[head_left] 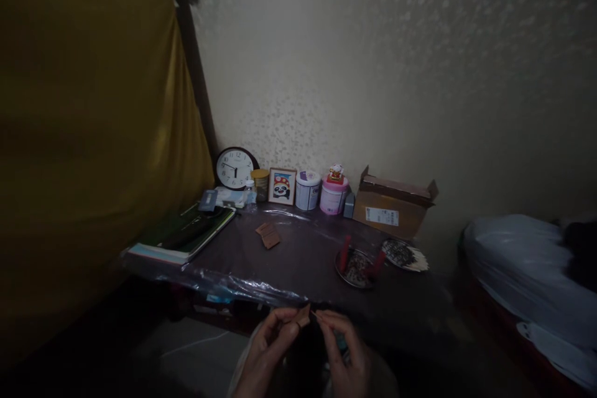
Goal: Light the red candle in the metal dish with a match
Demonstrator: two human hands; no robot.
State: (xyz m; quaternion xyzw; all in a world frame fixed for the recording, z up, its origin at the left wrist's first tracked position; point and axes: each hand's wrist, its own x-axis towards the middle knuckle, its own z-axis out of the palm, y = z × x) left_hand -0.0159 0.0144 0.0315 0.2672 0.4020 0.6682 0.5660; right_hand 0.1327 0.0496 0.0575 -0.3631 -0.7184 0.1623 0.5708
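My left hand (pixel 268 348) and my right hand (pixel 342 354) are raised together at the bottom of the view, in front of a dark table (pixel 298 255). The left fingers pinch a small brown box-like piece (pixel 303 316). The right fingers pinch a thin light stick (pixel 315 314), its tip against that piece. Both hands are closed in a pinch. On the table just beyond them stands a round dish (pixel 355 268) with two red sticks in it, and beside it a second dish (pixel 405 255) holding several thin pale sticks.
Along the wall stand a clock (pixel 234 168), a framed panda picture (pixel 282 186), tins (pixel 308 190), a pink tub (pixel 334 194) and an open cardboard box (pixel 393 205). Books (pixel 184 237) lie at the left, small brown pieces (pixel 268 235) mid-table. A yellow curtain (pixel 88 137) hangs left.
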